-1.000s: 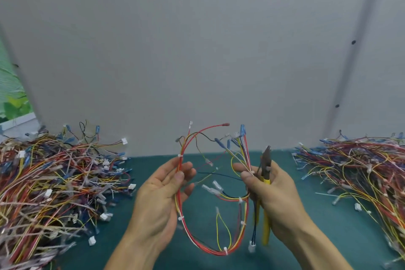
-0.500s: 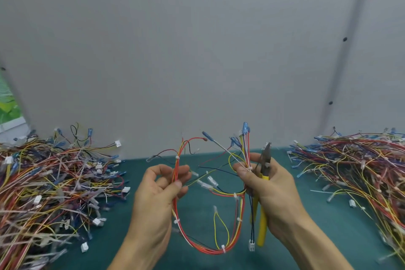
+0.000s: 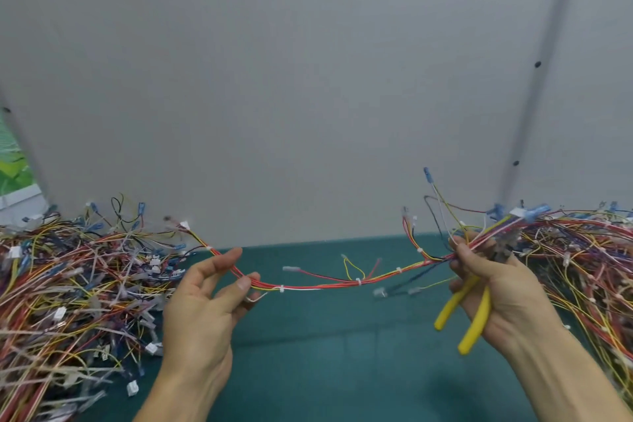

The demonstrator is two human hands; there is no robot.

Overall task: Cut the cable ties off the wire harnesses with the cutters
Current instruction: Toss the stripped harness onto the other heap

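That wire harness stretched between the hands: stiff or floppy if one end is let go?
Probably floppy: the wire harness sags between the left hand and right hand. Likely light, since a finger pinch carries it. Its side wires dangle, so it may tangle.

- The yellow-handled cutters [image 3: 476, 317] are showing smooth, faintly glossy plastic grips
- The red-and-yellow wire harness [image 3: 325, 286] is showing smooth plastic insulation
- The dark teal table mat [image 3: 342, 370] is looking matt

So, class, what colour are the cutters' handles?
The cutters' handles are yellow, best seen in the head view.
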